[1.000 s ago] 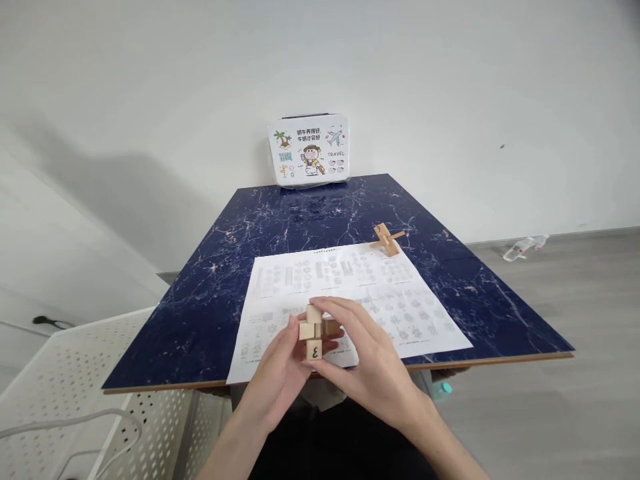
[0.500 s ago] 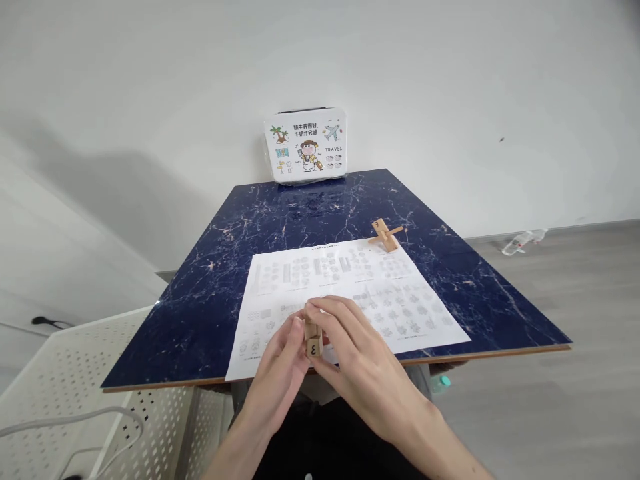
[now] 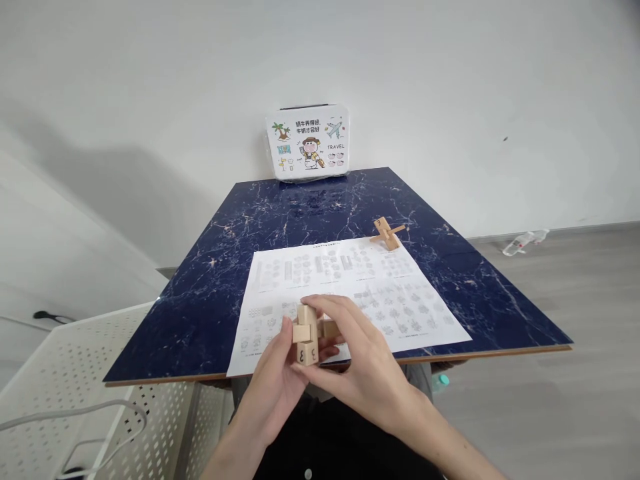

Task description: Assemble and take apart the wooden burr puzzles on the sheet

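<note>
Between both hands, above the front of a printed instruction sheet (image 3: 300, 277), is an interlocking wooden puzzle (image 3: 307, 335) of crossed blocks, with a "3" marked on its lower faces. My left hand (image 3: 273, 380) is closed on it from the left and below, thumb against a protruding block. My right hand (image 3: 363, 353) grips its top and bottom from the right, fingers curled over the upper end. Part of the puzzle's right side is hidden behind those fingers. Several loose wooden pieces (image 3: 387, 235), one marked with a numeral, lie crossed at the sheet's far right corner.
The dark blue marble-patterned table (image 3: 210, 267) meets the wall at the back, where a white illustrated case (image 3: 309, 143) stands. A white perforated cabinet (image 3: 100, 347) is at the left. On the floor to the right lies a clear plastic bottle (image 3: 523, 243).
The wooden puzzle has been turned in my hands, so more of its crossed blocks and two numbered faces show. My left thumb has shifted left. The loose pieces stay put.
</note>
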Demonstrator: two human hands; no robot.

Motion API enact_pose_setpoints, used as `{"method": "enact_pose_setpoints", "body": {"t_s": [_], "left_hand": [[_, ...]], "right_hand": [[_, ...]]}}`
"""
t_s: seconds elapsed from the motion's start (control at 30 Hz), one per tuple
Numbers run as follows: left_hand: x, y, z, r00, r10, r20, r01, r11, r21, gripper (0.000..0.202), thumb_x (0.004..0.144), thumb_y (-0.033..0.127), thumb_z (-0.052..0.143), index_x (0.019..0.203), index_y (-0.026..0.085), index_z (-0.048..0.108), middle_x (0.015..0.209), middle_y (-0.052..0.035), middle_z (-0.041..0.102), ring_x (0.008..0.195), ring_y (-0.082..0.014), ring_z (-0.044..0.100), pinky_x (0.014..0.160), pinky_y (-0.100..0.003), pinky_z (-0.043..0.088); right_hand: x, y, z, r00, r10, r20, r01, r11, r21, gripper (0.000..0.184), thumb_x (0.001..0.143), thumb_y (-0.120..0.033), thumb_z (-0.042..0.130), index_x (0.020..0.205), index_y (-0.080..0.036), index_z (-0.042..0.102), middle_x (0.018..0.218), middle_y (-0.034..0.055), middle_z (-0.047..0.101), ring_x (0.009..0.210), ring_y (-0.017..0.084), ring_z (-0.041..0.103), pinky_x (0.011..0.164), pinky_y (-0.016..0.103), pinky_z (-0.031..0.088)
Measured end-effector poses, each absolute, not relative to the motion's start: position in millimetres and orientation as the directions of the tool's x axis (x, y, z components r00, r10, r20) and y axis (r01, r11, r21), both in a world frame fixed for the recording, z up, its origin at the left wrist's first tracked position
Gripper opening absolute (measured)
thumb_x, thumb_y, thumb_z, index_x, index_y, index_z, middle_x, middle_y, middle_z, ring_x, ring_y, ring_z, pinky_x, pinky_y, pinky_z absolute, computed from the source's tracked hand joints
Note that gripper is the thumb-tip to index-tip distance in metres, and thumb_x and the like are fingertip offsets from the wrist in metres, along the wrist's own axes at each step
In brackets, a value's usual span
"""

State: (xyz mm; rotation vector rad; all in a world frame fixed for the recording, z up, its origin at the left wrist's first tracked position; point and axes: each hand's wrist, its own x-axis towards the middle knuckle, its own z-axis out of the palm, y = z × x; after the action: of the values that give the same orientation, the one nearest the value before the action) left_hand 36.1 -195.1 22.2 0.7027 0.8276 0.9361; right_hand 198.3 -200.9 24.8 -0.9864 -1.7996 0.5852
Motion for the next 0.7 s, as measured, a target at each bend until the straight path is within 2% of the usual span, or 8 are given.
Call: {"method": "enact_pose_setpoints", "body": {"t_s": [0.17, 0.37, 0.53, 0.63, 0.7], "left_hand": [[35.1, -197.8, 24.4, 0.422, 0.86, -0.287, -0.434, 0.469, 0.77, 0.054, 0.099, 0.062, 0.062, 0.125, 0.016, 0.074, 0.113, -0.0134, 0.078, 0.12, -0.0362, 0.07, 0.106, -0.049, 0.054], [37.1, -202.0, 39.2, 0.489, 0.845, -0.214, -0.471, 0.463, 0.751, 0.051, 0.097, 0.056, 0.068, 0.126, 0.015, 0.075, 0.12, -0.0153, 0.077, 0.127, -0.038, 0.067, 0.113, -0.052, 0.05], [48.8, -206.8, 45.4, 0.535, 0.826, -0.181, -0.539, 0.498, 0.68, 0.047, 0.099, 0.052, 0.067, 0.121, 0.012, 0.076, 0.116, -0.0155, 0.078, 0.13, -0.0375, 0.065, 0.116, -0.051, 0.048], [55.9, -211.4, 34.5, 0.503, 0.844, -0.187, -0.592, 0.494, 0.637, 0.052, 0.1, 0.055, 0.063, 0.125, 0.01, 0.073, 0.126, -0.0178, 0.075, 0.135, -0.0371, 0.062, 0.119, -0.051, 0.045], [52.6, -211.5, 24.7, 0.441, 0.879, -0.183, -0.594, 0.438, 0.675, 0.058, 0.099, 0.06, 0.062, 0.131, 0.012, 0.069, 0.133, -0.0182, 0.071, 0.136, -0.036, 0.061, 0.122, -0.051, 0.042]], "right_hand": [[199.0, -203.9, 26.0, -0.166, 0.832, 0.53, 0.249, 0.555, -0.794, 0.062, 0.089, -0.023, 0.078, 0.145, -0.033, 0.053, 0.14, 0.0079, 0.064, 0.128, 0.028, 0.064, 0.103, 0.043, 0.061], [203.3, -204.5, 29.7, -0.146, 0.887, 0.438, -0.064, 0.434, -0.899, 0.062, 0.076, -0.033, 0.093, 0.132, -0.032, 0.065, 0.129, 0.0055, 0.069, 0.104, 0.023, 0.071, 0.09, 0.036, 0.063], [195.3, -202.1, 10.0, -0.108, 0.904, 0.414, -0.341, 0.358, -0.869, 0.076, 0.066, -0.047, 0.099, 0.134, -0.031, 0.066, 0.136, 0.0084, 0.069, 0.118, 0.03, 0.07, 0.097, 0.041, 0.062], [194.1, -199.9, -0.9, 0.006, 0.908, 0.419, -0.449, 0.377, -0.81, 0.078, 0.073, -0.058, 0.092, 0.141, -0.036, 0.061, 0.139, 0.0066, 0.069, 0.127, 0.03, 0.067, 0.104, 0.044, 0.06], [201.4, -198.6, -3.7, 0.095, 0.899, 0.427, -0.447, 0.422, -0.789, 0.072, 0.078, -0.06, 0.087, 0.142, -0.039, 0.06, 0.139, 0.0051, 0.069, 0.131, 0.029, 0.065, 0.108, 0.046, 0.057]]}}
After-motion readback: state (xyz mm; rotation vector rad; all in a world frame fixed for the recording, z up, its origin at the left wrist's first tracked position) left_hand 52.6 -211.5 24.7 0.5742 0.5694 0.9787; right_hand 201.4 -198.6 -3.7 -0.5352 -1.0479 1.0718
